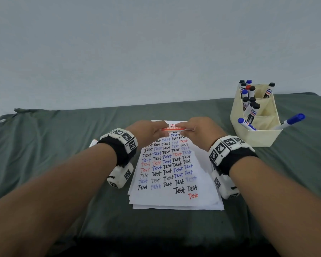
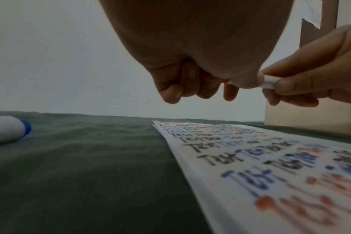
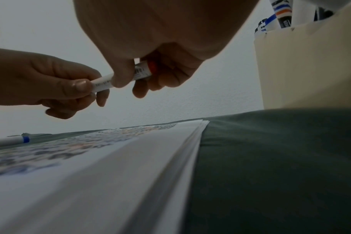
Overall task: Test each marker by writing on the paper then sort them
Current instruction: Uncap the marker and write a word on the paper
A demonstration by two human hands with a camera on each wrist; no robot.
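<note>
Red marker (image 1: 173,128): held level above the top edge of the paper (image 1: 174,199), centre of the head view.
Left hand (image 1: 148,131): fingers curled around the marker's left end.
Right hand (image 1: 202,129): thumb and fingers pinch its right end.
Organizer (image 1: 258,134): right of frame, holding capped markers.

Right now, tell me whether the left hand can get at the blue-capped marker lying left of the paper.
Probably yes, once freed. The left hand grips the red marker together with the right hand. The blue-capped marker lies on open cloth left of the paper, nothing between.
</note>
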